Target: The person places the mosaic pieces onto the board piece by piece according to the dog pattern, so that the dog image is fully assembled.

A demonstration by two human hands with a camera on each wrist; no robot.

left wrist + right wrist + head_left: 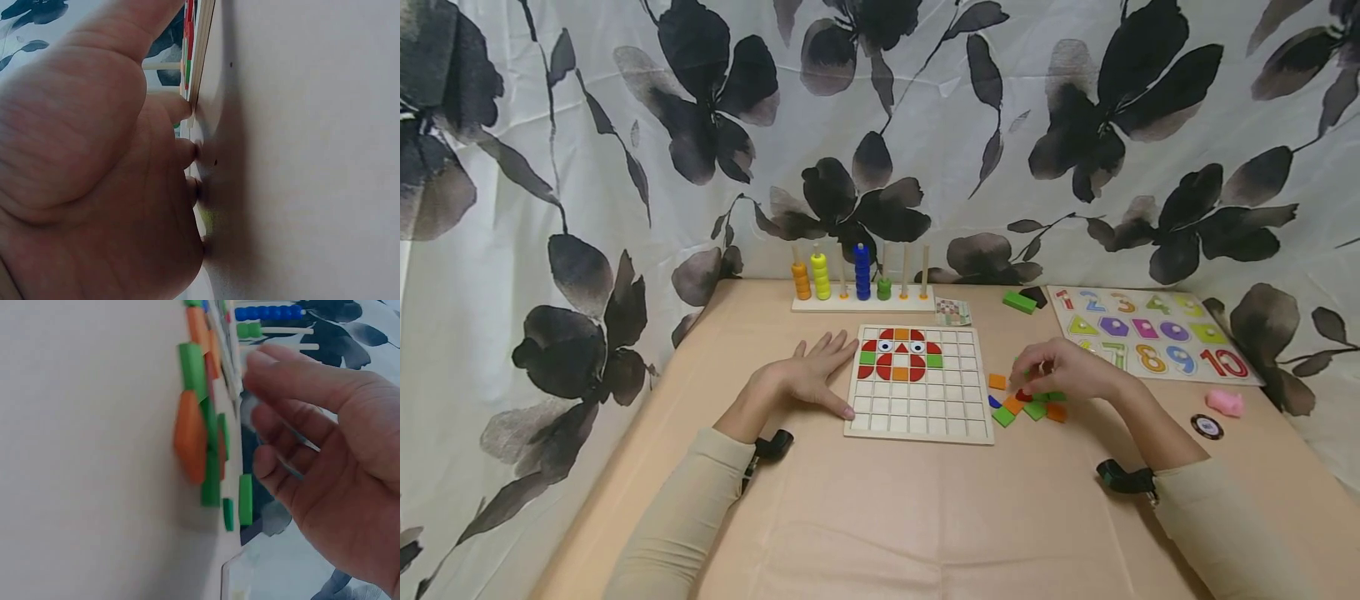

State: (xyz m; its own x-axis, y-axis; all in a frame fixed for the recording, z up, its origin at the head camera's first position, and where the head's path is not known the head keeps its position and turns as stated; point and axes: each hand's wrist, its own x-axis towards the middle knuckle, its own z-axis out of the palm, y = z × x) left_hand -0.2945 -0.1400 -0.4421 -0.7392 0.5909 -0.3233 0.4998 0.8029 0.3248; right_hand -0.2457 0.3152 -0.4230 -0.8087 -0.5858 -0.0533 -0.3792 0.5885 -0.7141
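Partly hidden, loose tiles (1035, 410) lie under the right hand (1063, 369), its fingers bent; whether it grips one is unclear. The left hand (805, 373), fingers spread, touches the grid board (917, 409), whose far cells hold coloured pieces (900, 374).

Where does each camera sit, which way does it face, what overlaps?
Head: worn on the head, facing forward and down at table, board, tiles, abacus; left hand, right hand and sleeves show.
Left wrist: worn there, image sideways, facing the board's edge; left palm shows large.
Right wrist: worn there, also sideways, facing across tiles toward abacus; right hand shows.
Shared: head and right wrist both show tiles and abacus.
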